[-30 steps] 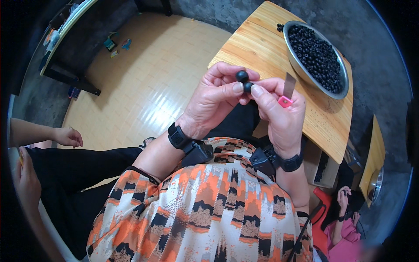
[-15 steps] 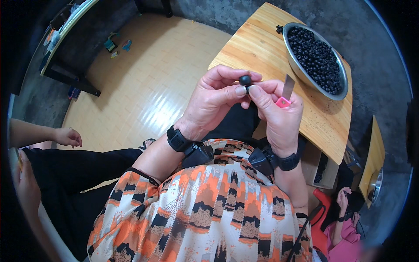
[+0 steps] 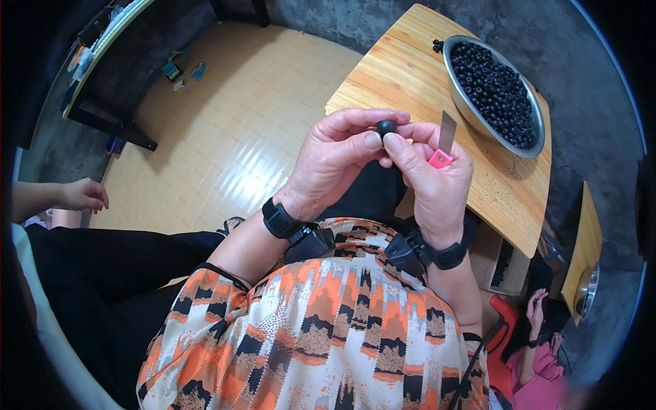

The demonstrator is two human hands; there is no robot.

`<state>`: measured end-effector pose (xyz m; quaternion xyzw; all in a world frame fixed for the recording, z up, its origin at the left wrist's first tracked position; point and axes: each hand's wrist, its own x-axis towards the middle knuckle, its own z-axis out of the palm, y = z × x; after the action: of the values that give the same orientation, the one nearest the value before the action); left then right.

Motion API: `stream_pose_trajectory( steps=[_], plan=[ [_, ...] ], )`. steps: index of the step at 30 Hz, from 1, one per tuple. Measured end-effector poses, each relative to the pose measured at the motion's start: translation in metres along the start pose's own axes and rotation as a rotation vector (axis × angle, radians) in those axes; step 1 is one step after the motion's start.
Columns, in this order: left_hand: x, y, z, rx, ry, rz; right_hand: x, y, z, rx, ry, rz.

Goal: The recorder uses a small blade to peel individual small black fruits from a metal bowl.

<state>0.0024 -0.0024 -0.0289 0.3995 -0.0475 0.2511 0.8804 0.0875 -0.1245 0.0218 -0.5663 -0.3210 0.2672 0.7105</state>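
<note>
In front of my chest, a small black ball-shaped piece (image 3: pixel 387 128) is pinched between the fingertips of both hands. My left hand (image 3: pixel 328 157) grips it by thumb and fingers from the left. From the other side, my right hand (image 3: pixel 437 184) presses its thumb against the piece while also holding a pink-handled knife (image 3: pixel 441 158). The knife's flat blade points up, away from the piece. Many similar black pieces (image 3: pixel 490 89), some with a hole, fill a metal bowl (image 3: pixel 467 108) beyond my right hand.
The bowl stands on a wooden table (image 3: pixel 396 72), with a few black pieces (image 3: pixel 437 46) beside it and specks on its top. A box (image 3: pixel 511 280) sits below. At left is another person's hand (image 3: pixel 85 195); lower right, a person in pink (image 3: pixel 538 376) by another bowl (image 3: pixel 589 290).
The black piece has turned slightly between my fingertips, and the knife has tilted a little left with my right hand. The other person's hand at left has moved up and left.
</note>
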Motion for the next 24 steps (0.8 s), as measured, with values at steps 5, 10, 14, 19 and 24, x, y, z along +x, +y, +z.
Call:
stream_pose_trajectory(
  steps=[5, 10, 14, 19, 24],
  plan=[
    [0.002, -0.004, -0.004, -0.075, 0.064, -0.077, 0.001, 0.0, 0.002, 0.028, -0.006, 0.017],
    [0.005, -0.011, 0.0, -0.064, 0.023, -0.064, 0.001, -0.003, -0.003, 0.044, 0.01, 0.046],
    [-0.002, -0.008, -0.006, -0.001, 0.122, -0.121, 0.006, 0.013, -0.005, 0.04, -0.007, 0.008],
    [-0.003, -0.017, -0.015, -0.064, 0.088, -0.068, 0.011, 0.016, -0.014, 0.168, -0.077, 0.038],
    [0.01, -0.033, -0.017, -0.2, 0.052, -0.123, 0.026, 0.029, -0.057, -0.054, 0.015, 0.03]
  ],
)
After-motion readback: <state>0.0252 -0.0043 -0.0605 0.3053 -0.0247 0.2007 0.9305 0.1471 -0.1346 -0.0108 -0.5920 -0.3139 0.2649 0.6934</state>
